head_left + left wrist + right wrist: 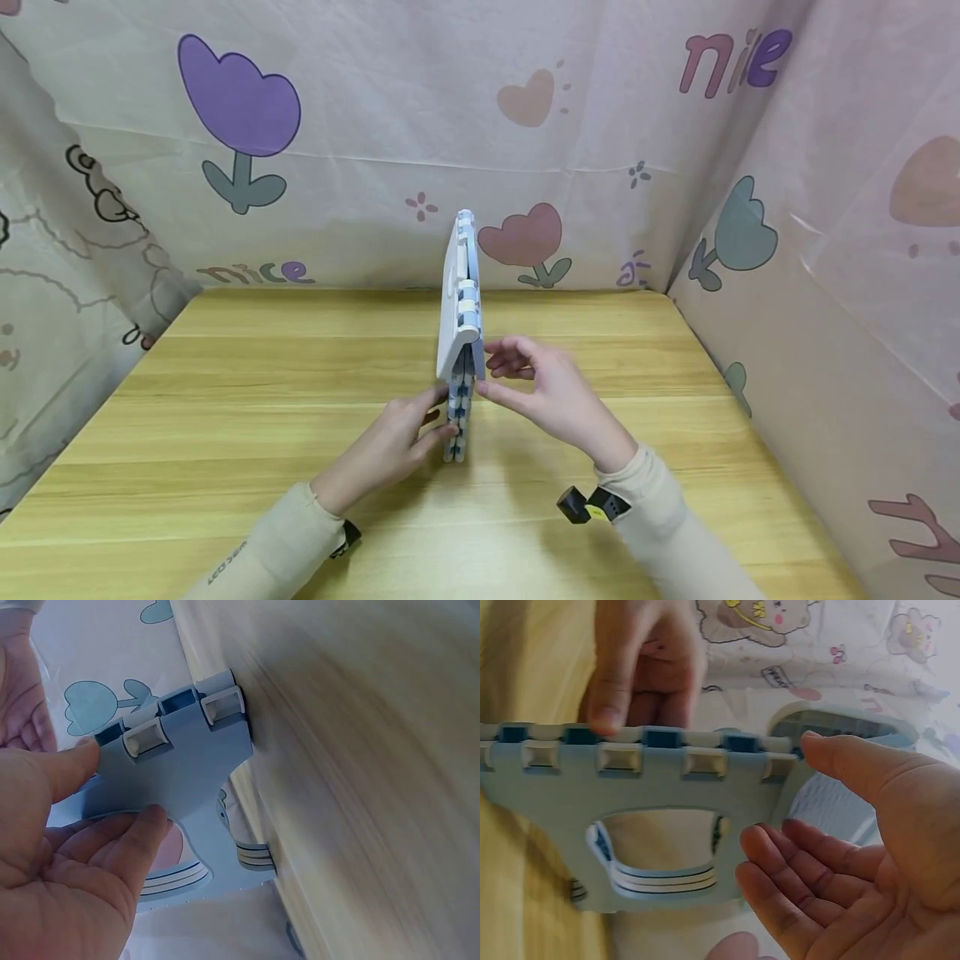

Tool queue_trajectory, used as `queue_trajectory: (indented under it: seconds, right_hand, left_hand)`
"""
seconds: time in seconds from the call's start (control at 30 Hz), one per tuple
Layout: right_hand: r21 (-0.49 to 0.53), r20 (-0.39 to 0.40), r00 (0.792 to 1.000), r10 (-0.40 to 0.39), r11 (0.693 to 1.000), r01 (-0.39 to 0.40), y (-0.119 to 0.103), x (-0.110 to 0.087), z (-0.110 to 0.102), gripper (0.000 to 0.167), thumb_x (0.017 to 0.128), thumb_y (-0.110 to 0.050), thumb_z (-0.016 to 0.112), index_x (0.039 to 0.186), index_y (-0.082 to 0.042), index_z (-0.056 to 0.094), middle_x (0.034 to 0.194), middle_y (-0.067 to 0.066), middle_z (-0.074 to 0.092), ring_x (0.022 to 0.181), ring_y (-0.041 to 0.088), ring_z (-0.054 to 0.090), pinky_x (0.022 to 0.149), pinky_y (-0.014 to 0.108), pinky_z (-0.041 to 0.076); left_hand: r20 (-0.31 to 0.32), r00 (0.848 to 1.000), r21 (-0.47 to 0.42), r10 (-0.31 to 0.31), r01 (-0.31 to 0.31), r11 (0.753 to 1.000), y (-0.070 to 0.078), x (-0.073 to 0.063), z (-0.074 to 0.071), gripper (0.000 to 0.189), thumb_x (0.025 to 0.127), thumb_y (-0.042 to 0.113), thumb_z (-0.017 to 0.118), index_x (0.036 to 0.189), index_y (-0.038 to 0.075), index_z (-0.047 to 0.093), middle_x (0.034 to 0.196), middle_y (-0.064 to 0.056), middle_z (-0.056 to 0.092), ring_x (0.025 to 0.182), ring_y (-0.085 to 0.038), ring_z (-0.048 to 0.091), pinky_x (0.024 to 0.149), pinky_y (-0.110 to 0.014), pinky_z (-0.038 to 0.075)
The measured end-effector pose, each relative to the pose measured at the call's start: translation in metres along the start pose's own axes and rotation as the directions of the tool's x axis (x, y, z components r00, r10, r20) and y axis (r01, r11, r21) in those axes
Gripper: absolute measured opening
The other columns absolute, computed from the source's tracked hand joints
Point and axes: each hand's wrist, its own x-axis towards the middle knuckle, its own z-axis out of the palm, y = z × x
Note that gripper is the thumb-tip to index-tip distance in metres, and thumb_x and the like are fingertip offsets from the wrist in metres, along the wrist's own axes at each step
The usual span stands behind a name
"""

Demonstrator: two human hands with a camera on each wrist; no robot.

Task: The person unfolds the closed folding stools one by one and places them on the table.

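Note:
A pale blue and white folding step stool stands on edge on the table, mostly folded, its hinged knuckles facing up and towards me. Its two leg panels lie close together below the slightly splayed top panels. My left hand grips the near leg panel, thumb on the hinge edge; in the left wrist view its fingers lie at the panel's cut-out. On the other side, my right hand has its fingers loosely bent and spread, thumb tip right by the stool's edge. The right wrist view shows nothing held in its palm.
The stool stands on a wood-grain table. Printed cloth with flowers and lettering hangs behind and along both sides. A black wrist device sits at the right sleeve.

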Motion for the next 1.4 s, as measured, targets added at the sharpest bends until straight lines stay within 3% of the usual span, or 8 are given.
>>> queue_trajectory:
  seconds: [0.17,0.4,0.6,0.8,1.07,1.17,1.33,1.4]
  right_hand:
    - [0.001,0.049,0.997,0.052,0.999,-0.052,0.008,0.0,0.01,0.042,0.097,-0.029,0.082,0.131,-0.006,0.07,0.121,0.005,0.078,0.107,0.017,0.075,0.1,0.045,0.062]
    - [0.03,0.073,0.996,0.055,0.998,-0.057,0.014,0.005,0.02,0.038,0.098,-0.026,0.081,0.128,-0.005,0.071,0.121,0.009,0.079,0.105,0.016,0.075,0.099,0.046,0.063]
    - [0.057,0.078,0.993,0.089,0.994,-0.094,0.016,0.008,0.022,0.036,0.097,-0.027,0.081,0.126,-0.006,0.073,0.114,0.005,0.079,0.101,0.014,0.074,0.095,0.039,0.063]
    - [0.065,0.116,0.991,0.063,0.995,-0.071,0.022,0.013,0.027,0.039,0.096,-0.025,0.082,0.13,-0.006,0.072,0.116,0.005,0.08,0.1,0.012,0.076,0.095,0.031,0.063]
    - [0.051,0.136,0.989,0.058,0.997,-0.066,0.027,0.015,0.031,0.043,0.094,-0.03,0.085,0.129,-0.009,0.072,0.116,0.002,0.08,0.105,0.022,0.077,0.102,0.05,0.061]
    - [0.047,0.133,0.989,0.056,0.997,-0.063,0.029,0.015,0.032,0.041,0.093,-0.03,0.086,0.126,-0.01,0.073,0.113,0.002,0.08,0.106,0.027,0.077,0.101,0.049,0.061]
    - [0.032,0.121,0.991,0.055,0.998,-0.059,0.032,0.016,0.033,0.038,0.091,-0.028,0.087,0.122,-0.011,0.074,0.108,0.0,0.079,0.098,0.016,0.075,0.095,0.037,0.062]
    - [0.03,0.113,0.992,0.052,0.998,-0.056,0.033,0.016,0.033,0.037,0.091,-0.026,0.087,0.122,-0.01,0.074,0.107,0.0,0.079,0.095,0.012,0.074,0.095,0.04,0.063]
  left_hand:
    - [0.001,1.0,0.012,-0.009,0.009,1.0,-0.001,-0.001,-0.001,0.045,0.101,0.001,0.072,0.142,-0.003,0.054,0.143,-0.03,0.066,0.128,-0.045,0.069,0.096,-0.042,0.064]
    - [0.01,1.0,0.02,-0.008,0.008,1.0,-0.001,-0.001,-0.002,0.044,0.102,0.003,0.072,0.142,-0.002,0.055,0.144,-0.03,0.065,0.127,-0.043,0.07,0.096,-0.04,0.064]
    - [0.012,1.0,0.004,-0.017,0.017,1.0,-0.001,-0.001,-0.003,0.051,0.101,0.004,0.073,0.147,-0.003,0.053,0.146,-0.029,0.064,0.127,-0.042,0.07,0.096,-0.038,0.064]
    - [0.011,1.0,-0.003,-0.013,0.013,1.0,-0.003,-0.002,-0.003,0.052,0.101,0.004,0.073,0.148,-0.005,0.052,0.145,-0.029,0.065,0.127,-0.042,0.071,0.095,-0.039,0.064]
    - [0.009,1.0,0.002,-0.015,0.015,1.0,-0.005,-0.003,-0.002,0.053,0.1,0.004,0.074,0.148,-0.004,0.052,0.145,-0.029,0.065,0.126,-0.041,0.071,0.095,-0.037,0.064]
    - [0.012,1.0,0.008,-0.01,0.01,1.0,-0.005,-0.003,-0.003,0.054,0.1,0.005,0.075,0.148,-0.004,0.052,0.145,-0.029,0.065,0.125,-0.04,0.072,0.094,-0.035,0.064]
    - [0.013,1.0,0.013,-0.004,0.004,1.0,-0.005,-0.003,-0.003,0.054,0.1,0.006,0.075,0.149,-0.003,0.052,0.147,-0.028,0.064,0.126,-0.039,0.071,0.095,-0.034,0.064]
    - [0.008,1.0,0.018,-0.001,0.001,1.0,-0.005,-0.004,-0.004,0.053,0.1,0.006,0.075,0.147,-0.002,0.053,0.147,-0.028,0.063,0.127,-0.039,0.071,0.095,-0.034,0.064]
